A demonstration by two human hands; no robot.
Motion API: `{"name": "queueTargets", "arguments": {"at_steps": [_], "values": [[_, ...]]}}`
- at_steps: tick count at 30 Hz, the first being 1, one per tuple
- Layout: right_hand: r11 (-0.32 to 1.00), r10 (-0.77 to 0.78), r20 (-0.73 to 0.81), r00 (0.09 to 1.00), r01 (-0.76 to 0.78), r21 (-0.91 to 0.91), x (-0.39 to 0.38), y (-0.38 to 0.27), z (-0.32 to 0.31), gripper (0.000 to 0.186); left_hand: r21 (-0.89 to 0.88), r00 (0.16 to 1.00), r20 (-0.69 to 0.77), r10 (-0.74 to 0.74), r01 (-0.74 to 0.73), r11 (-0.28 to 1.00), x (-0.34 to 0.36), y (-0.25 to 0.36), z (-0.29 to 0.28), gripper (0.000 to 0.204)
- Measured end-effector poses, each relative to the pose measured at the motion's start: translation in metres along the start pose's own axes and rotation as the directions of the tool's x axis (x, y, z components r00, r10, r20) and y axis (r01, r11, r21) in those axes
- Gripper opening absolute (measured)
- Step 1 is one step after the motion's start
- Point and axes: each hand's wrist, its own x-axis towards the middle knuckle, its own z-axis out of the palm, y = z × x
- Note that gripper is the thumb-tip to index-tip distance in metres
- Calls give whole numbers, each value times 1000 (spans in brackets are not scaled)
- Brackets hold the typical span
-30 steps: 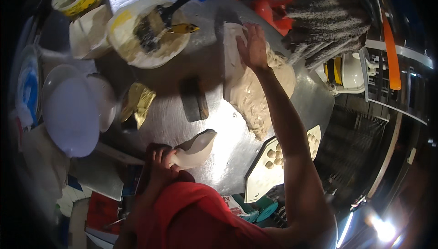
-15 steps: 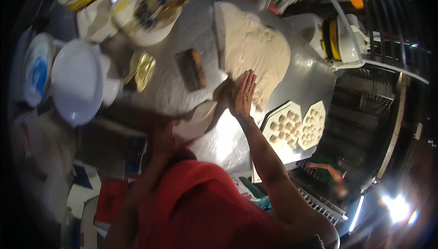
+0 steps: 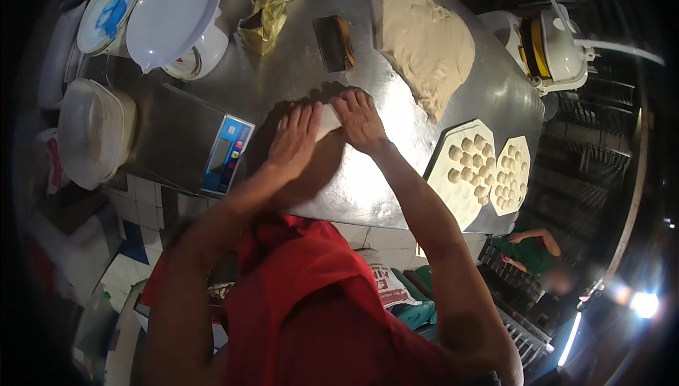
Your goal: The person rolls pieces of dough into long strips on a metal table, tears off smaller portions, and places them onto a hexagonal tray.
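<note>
A pale piece of dough lies on the steel table, partly hidden under my hands. My left hand is over its left end, fingers bent over it. At the other end my right hand grips it, its fingertips over the far edge. Beyond them rests a dough scraper with a dark blade and wooden grip. A large, soft mass of dough spreads out at the far right.
Two pale octagonal boards with round dough balls sit at the right edge. On the left are a scale, a white pan, a plastic tub and crumpled gold wrapping. A person in green is at lower right.
My left hand has brought the piece of dough from near my body onto the table. My right hand has left the large dough and come to the piece. The view has shifted.
</note>
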Motion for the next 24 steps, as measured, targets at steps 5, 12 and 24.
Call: {"name": "queueTargets", "arguments": {"at_steps": [5,12,24], "values": [[923,176,39,984,-178,340,-45,-10,2,54,-225,990,104,99,-73,972,29,-22,-6,49],[852,299,-12,954,-261,453,-145,-31,-64,44,-126,980,113,164,-150,981,-18,49,-51,38],[901,390,-366,845,-268,341,-143,-112,74,56,35,988,-115,-102,107,994,-73,100,60,57]]}}
